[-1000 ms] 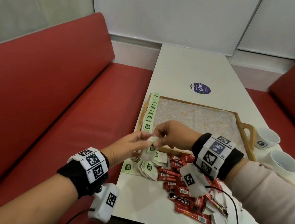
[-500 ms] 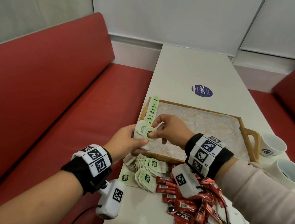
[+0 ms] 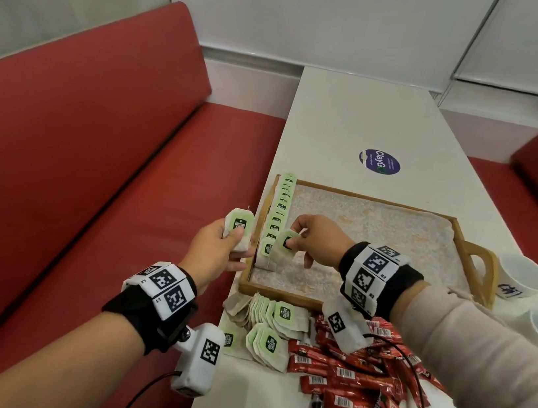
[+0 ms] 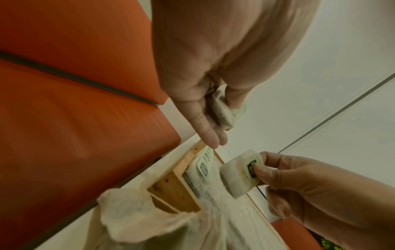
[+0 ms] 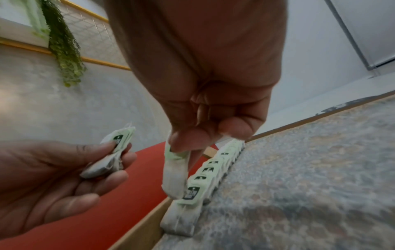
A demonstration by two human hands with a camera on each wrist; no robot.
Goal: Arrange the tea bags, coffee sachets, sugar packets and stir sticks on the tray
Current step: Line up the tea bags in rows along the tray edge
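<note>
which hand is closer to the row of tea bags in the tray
Right. The right hand is over the tray, pinching a tea bag at the near end of the row. The left hand holds tea bags outside the tray's left edge.

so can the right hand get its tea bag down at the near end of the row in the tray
Probably yes. The right hand pinches a tea bag just above the near end of the row; the tray floor beside it lies bare.

Right hand [image 5: 200,135] pinches tea bag [image 5: 175,174] above tray's [image 5: 136,231] row [image 5: 213,170]; left hand [image 5: 53,182] holds bags [image 5: 111,152].
</note>
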